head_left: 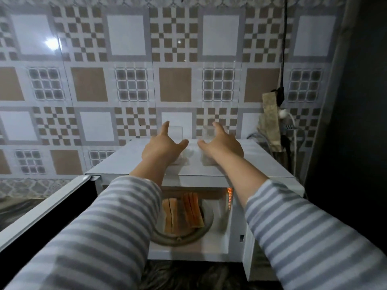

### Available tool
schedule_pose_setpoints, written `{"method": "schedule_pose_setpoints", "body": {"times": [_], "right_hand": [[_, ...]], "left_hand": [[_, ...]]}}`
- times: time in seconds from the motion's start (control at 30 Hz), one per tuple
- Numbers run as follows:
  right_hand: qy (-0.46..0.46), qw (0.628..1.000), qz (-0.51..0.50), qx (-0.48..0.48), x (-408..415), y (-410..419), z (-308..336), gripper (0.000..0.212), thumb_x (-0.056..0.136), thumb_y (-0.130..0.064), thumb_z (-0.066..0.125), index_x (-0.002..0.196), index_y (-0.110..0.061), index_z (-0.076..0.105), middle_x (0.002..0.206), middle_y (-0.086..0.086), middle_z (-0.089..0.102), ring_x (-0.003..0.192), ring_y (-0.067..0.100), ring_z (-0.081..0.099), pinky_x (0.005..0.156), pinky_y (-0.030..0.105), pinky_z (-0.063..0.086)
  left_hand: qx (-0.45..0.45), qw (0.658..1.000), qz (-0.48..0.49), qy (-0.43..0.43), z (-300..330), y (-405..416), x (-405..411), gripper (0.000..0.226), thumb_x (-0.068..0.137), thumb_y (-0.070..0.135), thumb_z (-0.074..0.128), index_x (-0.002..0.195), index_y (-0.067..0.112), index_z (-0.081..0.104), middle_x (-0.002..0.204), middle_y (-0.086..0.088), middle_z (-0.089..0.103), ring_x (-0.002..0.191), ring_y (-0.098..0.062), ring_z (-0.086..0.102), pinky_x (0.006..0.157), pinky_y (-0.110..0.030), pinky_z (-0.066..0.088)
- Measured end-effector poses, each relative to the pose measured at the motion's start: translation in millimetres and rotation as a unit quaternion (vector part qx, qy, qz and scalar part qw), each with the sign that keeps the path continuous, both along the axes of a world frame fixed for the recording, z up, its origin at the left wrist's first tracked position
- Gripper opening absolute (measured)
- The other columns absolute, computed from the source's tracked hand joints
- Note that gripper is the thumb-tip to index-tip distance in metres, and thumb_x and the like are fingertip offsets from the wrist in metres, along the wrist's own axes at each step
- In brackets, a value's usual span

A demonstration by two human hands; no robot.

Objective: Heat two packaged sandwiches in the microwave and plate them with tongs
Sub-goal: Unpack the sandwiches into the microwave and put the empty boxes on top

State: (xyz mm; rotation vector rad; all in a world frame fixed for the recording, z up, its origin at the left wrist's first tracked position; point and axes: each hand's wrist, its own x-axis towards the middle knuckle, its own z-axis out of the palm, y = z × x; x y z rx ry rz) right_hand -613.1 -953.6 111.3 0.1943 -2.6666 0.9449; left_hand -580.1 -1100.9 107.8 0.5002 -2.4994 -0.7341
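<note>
The white microwave (125, 162) stands with its door (52, 208) swung open to the left. Inside, two unwrapped sandwiches (173, 212) (192, 208) lie side by side on the glass turntable (188, 239), lit orange. Both my arms reach over the microwave's top. My left hand (161, 149) has thumb and forefinger spread beside a clear plastic package (178, 132) that stands on the top. My right hand (224, 145) is spread the same way at a second clear package (207, 132). The fingers look straight, not curled. No tongs or plate are in view.
A patterned tile wall rises right behind the microwave. At the right, a power strip (271, 120) with plugs and cables hangs by the wall, next to a dark curtain (345, 122). A dark marbled counter (188, 275) lies below.
</note>
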Motion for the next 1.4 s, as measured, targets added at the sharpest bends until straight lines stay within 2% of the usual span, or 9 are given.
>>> {"method": "schedule_pose_setpoints", "body": {"times": [0.1,0.17,0.3,0.37,0.6,0.97,1.13,1.27,1.4], "right_hand": [[-0.007,1.0,-0.001,0.004,0,0,2,0.075,0.088,-0.057,0.053,0.149,-0.042,0.011,0.151,0.009,0.034,0.12,0.033,0.053,0.069,0.034,0.043],[-0.018,1.0,0.011,0.024,3,3,7,0.076,0.089,-0.06,0.05,0.15,-0.041,0.01,0.154,0.009,0.03,0.126,0.035,0.048,0.073,0.034,0.042],[-0.041,0.997,0.029,0.055,17,12,25,0.072,0.09,-0.065,0.04,0.151,-0.04,0.011,0.158,0.008,0.023,0.139,0.035,0.031,0.098,0.042,0.04],[-0.029,0.997,0.021,0.069,32,17,31,0.067,0.092,-0.064,0.037,0.15,-0.038,0.017,0.156,0.009,0.026,0.139,0.037,0.03,0.102,0.045,0.037],[0.009,0.992,0.014,0.123,132,29,10,0.048,0.097,-0.049,0.036,0.143,-0.035,0.038,0.149,0.01,0.031,0.132,0.035,0.032,0.106,0.046,0.035],[-0.104,0.984,0.019,0.14,324,50,-68,0.048,0.097,-0.052,0.036,0.142,-0.035,0.038,0.149,0.011,0.03,0.135,0.037,0.027,0.109,0.051,0.03],[-0.089,0.984,0.044,0.148,381,41,-68,0.044,0.097,-0.05,0.037,0.138,-0.034,0.042,0.148,0.01,0.033,0.135,0.036,0.027,0.11,0.051,0.029],[-0.062,0.98,0.075,0.174,411,17,-61,0.051,0.095,-0.054,0.037,0.143,-0.036,0.036,0.152,0.007,0.028,0.14,0.034,0.023,0.111,0.049,0.027],[-0.028,0.977,0.132,0.165,439,-15,-53,0.052,0.096,-0.054,0.036,0.144,-0.034,0.036,0.153,0.007,0.026,0.142,0.033,0.018,0.113,0.047,0.022]], "left_hand": [[-0.014,1.0,-0.001,-0.014,3,1,1,0.088,0.085,0.061,0.053,0.151,0.035,0.001,0.138,-0.01,0.051,0.115,-0.031,0.055,0.076,-0.037,0.042],[-0.031,0.999,-0.001,-0.031,7,2,5,0.091,0.084,0.067,0.047,0.151,0.034,-0.006,0.143,-0.011,0.047,0.12,-0.033,0.053,0.083,-0.04,0.045],[-0.058,0.998,0.008,-0.026,16,1,24,0.091,0.081,0.077,0.033,0.149,0.037,-0.013,0.153,-0.011,0.032,0.129,-0.036,0.046,0.091,-0.047,0.045],[-0.074,0.997,0.021,-0.011,17,3,41,0.087,0.082,0.077,0.029,0.149,0.037,-0.009,0.156,-0.009,0.024,0.133,-0.035,0.04,0.094,-0.05,0.045],[-0.058,0.998,0.015,0.003,-11,28,130,0.071,0.095,0.058,0.03,0.152,0.024,0.006,0.155,-0.009,0.025,0.135,-0.036,0.035,0.101,-0.051,0.037],[-0.094,0.992,-0.047,-0.065,-81,38,313,0.054,0.094,0.054,0.032,0.141,0.027,0.031,0.145,-0.006,0.04,0.127,-0.033,0.042,0.096,-0.047,0.039],[-0.135,0.989,-0.05,-0.042,-61,25,370,0.057,0.095,0.052,0.035,0.144,0.024,0.03,0.146,-0.007,0.04,0.13,-0.031,0.041,0.1,-0.047,0.039],[-0.134,0.989,-0.055,0.006,-32,10,401,0.052,0.097,0.049,0.035,0.14,0.02,0.038,0.14,-0.009,0.047,0.126,-0.03,0.045,0.099,-0.045,0.041],[-0.128,0.991,-0.037,-0.005,-12,-19,422,0.052,0.097,0.053,0.032,0.14,0.024,0.04,0.142,-0.008,0.046,0.128,-0.03,0.044,0.101,-0.045,0.04]]}}
